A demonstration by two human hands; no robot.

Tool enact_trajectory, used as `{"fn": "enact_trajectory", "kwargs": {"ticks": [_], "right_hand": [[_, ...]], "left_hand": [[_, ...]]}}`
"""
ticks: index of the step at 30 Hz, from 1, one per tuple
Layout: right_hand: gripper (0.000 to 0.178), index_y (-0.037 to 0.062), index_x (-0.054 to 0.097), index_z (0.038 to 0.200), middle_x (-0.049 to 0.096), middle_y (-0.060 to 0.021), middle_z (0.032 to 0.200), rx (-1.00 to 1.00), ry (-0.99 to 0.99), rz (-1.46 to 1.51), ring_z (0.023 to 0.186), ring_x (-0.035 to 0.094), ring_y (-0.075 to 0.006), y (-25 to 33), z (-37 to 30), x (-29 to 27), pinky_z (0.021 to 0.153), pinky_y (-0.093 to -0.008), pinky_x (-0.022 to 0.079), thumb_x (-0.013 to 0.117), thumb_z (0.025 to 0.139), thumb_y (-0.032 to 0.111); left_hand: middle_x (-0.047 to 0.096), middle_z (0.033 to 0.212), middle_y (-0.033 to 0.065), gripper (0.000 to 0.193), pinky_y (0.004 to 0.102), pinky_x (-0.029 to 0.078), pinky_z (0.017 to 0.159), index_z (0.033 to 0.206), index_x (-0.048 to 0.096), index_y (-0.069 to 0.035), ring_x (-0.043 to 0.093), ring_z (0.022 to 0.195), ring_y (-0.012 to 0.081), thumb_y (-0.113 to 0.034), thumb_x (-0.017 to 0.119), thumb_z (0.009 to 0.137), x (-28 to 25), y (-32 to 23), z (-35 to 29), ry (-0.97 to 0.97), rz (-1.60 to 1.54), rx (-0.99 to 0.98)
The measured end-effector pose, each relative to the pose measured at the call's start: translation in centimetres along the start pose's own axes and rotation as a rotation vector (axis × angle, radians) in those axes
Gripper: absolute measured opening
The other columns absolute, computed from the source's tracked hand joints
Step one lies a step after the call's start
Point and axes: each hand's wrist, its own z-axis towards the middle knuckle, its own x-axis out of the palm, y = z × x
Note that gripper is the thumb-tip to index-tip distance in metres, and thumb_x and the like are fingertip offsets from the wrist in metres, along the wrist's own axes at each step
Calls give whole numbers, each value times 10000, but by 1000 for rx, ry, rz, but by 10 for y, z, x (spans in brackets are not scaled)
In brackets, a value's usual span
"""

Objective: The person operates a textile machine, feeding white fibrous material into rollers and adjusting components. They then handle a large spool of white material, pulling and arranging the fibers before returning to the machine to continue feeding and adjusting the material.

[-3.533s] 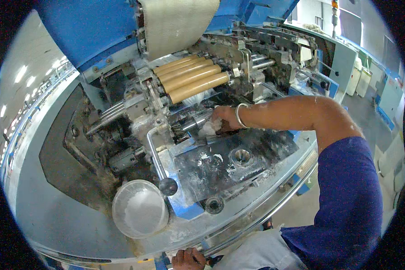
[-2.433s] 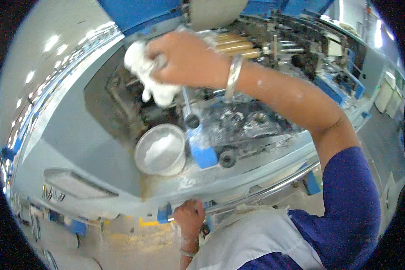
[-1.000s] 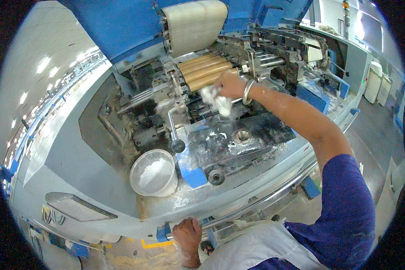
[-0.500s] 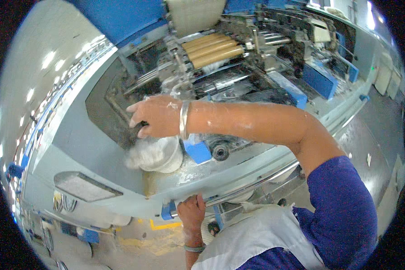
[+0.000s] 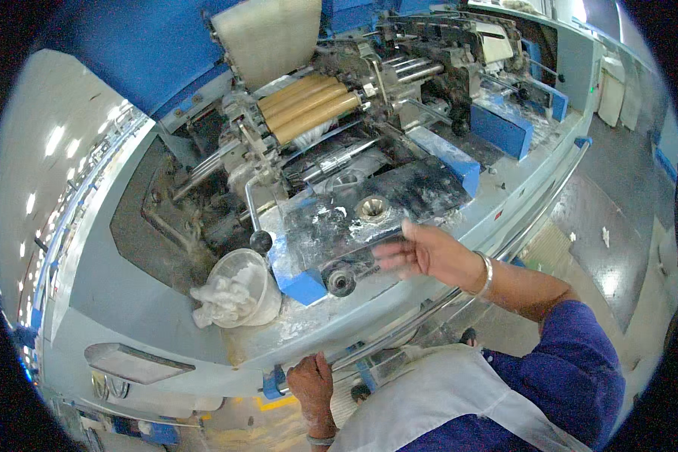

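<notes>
Above the front ledge of the machine, my right hand is in the air with fingers apart, slightly blurred, and nothing shows in it. It is nearest to a dark, fibre-dusted plate that has a round brass-coloured fitting. My left hand is closed at the metal rail along the machine's front, near a blue bracket. To the left on the ledge is a whitish tub, with white fluffy fibre spilling over its side. A lever with a black knob stands behind the tub.
Tan rollers and metal shafts lie deeper in the machine, under a raised pale panel. Blue blocks stand to the right. A grey plate juts from the front left. White scraps lie on the floor.
My right hand has drawn back from over the tub, to the right and nearer to me, uncovering the lever and fibre. The view has shifted. My left hand stays at the rail.
</notes>
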Motion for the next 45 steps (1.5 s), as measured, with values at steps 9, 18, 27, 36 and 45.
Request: {"fn": "enact_trajectory", "kwargs": {"ticks": [9,18,27,36,45], "right_hand": [[343,20,606,1027,647,-156,930,-561,10,-738,892,635,-280,9,100,-46,732,-324,526,581,859,318],[219,-61,530,1026,606,-227,999,-320,73,-385,963,626,-339,26,109,-40,679,-298,584,544,877,98],[302,6,560,1115,638,-120,1068,-223,23,-520,930,635,-216,33,91,-33,749,-295,515,576,878,193],[418,-14,509,1198,644,-108,1093,-479,191,-814,939,639,-237,31,115,-61,789,-368,515,583,863,224],[319,29,587,1104,659,-88,965,-285,217,-526,746,597,-137,32,114,-79,660,-264,501,582,870,246]], "left_hand": [[543,558,172,344,474,395,487,579,522,-46,525,500,383,-235,508,866,5,4,-2,-50,-59,30],[524,548,155,333,465,385,481,588,506,-63,511,488,371,-235,469,871,-1,-8,1,-90,55,18],[538,577,153,306,460,397,526,605,523,-58,531,535,369,-224,475,857,5,-4,-2,-64,97,20],[547,596,161,316,468,394,523,617,538,-49,530,541,377,-227,471,869,7,0,-3,-3,74,-2],[539,592,160,321,475,381,525,621,539,-45,521,539,377,-233,472,872,12,4,-5,-35,18,30]]}}
